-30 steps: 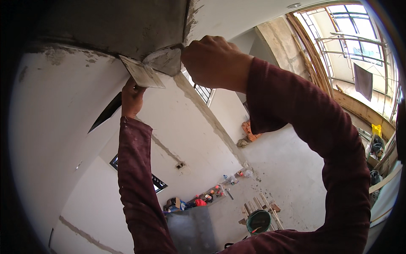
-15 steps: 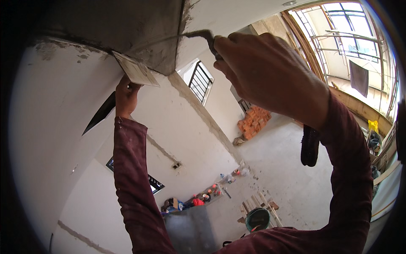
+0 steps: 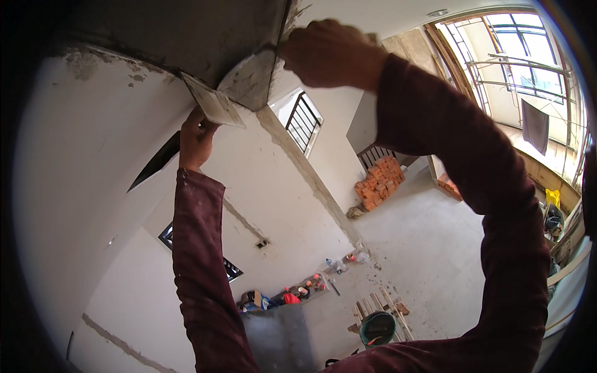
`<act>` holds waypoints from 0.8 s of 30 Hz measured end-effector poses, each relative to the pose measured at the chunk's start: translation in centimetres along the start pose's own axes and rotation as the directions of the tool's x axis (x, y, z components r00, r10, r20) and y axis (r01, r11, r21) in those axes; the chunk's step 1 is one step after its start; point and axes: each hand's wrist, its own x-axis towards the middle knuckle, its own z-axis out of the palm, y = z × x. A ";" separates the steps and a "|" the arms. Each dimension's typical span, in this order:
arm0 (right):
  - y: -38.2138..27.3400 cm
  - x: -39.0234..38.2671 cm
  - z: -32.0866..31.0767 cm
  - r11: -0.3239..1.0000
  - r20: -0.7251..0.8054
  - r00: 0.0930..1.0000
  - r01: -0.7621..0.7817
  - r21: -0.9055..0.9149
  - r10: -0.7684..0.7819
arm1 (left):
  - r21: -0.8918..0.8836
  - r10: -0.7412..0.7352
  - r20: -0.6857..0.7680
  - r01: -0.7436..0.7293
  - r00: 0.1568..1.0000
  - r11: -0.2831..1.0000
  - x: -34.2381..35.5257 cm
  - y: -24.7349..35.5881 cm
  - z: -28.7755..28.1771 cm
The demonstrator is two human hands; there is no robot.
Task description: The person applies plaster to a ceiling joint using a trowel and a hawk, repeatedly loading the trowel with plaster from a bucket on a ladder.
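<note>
Head view: right hand (image 3: 333,53) clamps trowel (image 3: 249,78) against ceiling edge; left hand (image 3: 196,140), 7 o'clock of it, fingers closed on plaster hawk (image 3: 213,102).

One head-worn fisheye view, tilting up at the grey ceiling patch (image 3: 186,37), sitting close under both raised arms. The left hand (image 3: 196,140) and right hand (image 3: 329,53) are filling the upper frame (edges bending hard). The floor (image 3: 423,248) is lying far below, at right. No second view sharing anything.
</note>
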 end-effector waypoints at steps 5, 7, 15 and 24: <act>0.8 -2.4 -7.9 0.963 0.070 0.997 -0.004 0.268 -0.016 | 0.006 -0.009 -0.003 0.009 1.000 1.000 -0.8 0.4 -1.0; 0.8 -5.2 -8.4 0.978 0.024 0.999 -0.032 0.208 0.027 | 0.018 -0.004 0.026 0.004 1.000 1.000 -1.1 -0.2 -1.1; 1.7 -5.0 4.4 0.999 0.212 0.977 -0.025 0.042 0.015 | 0.006 -0.008 0.013 0.008 1.000 1.000 -0.1 -0.1 -0.7; 0.5 0.5 9.4 1.000 0.010 1.000 0.017 0.024 -0.018 | -0.023 0.005 -0.036 -0.006 0.999 1.000 -0.7 0.2 -0.5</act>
